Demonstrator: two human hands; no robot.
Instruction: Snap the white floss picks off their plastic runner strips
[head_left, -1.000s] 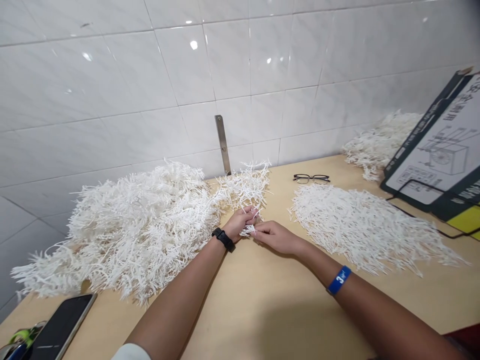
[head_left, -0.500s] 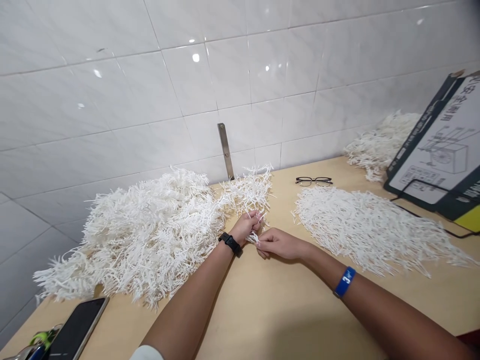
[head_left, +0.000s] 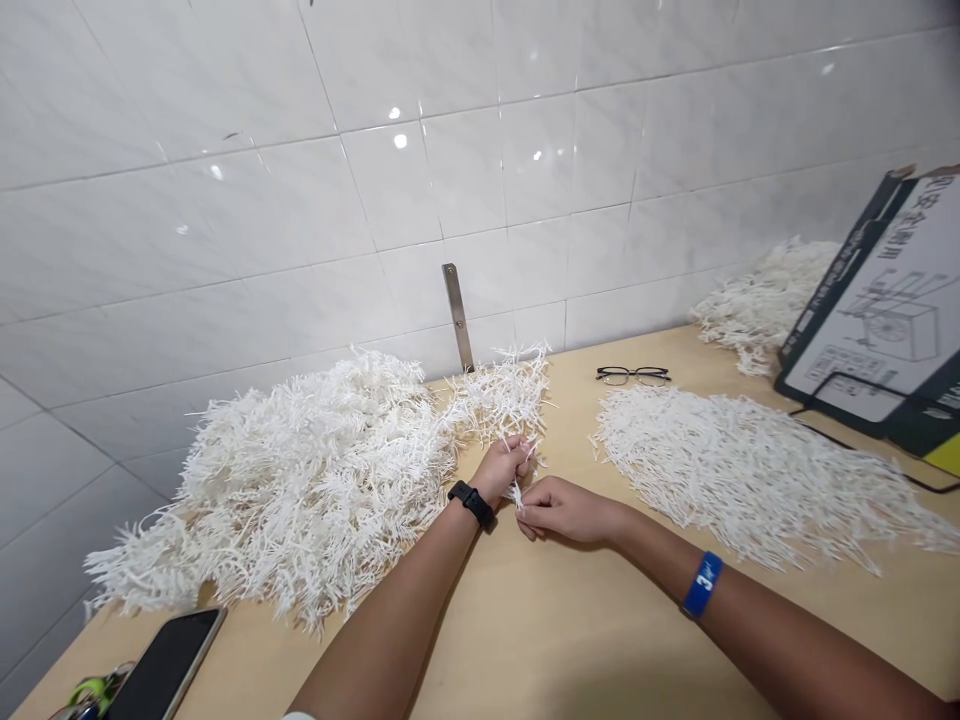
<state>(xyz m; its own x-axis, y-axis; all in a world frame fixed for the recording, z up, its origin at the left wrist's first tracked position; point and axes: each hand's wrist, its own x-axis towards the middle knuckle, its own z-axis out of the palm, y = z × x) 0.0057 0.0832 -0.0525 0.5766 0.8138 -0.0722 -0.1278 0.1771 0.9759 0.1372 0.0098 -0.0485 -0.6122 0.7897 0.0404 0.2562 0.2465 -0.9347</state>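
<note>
My left hand [head_left: 504,470], with a black watch on its wrist, is closed on a small bunch of thin white plastic strands [head_left: 515,494]. Close beside it, my right hand [head_left: 566,510] pinches the lower end of that bunch between thumb and fingers. A blue wristband circles my right forearm. To the left rises a large heap of branched white strands [head_left: 322,480]. A smaller loose cluster [head_left: 506,393] of similar pieces lies just beyond my hands. On the right, single straight-looking strands [head_left: 735,470] are spread in a flat pile.
Black-framed glasses [head_left: 634,375] lie behind the flat pile. At the far right a printed box [head_left: 870,310] leans, with another white pile [head_left: 765,295] beside it. A phone [head_left: 166,665] and keys [head_left: 94,690] lie front left. A metal bracket [head_left: 457,315] is against the tiled wall.
The view has tilted up a little, so everything sits lower in the picture. Both hands keep hold of the bunch, with a slightly wider stretch of strands showing between them.
</note>
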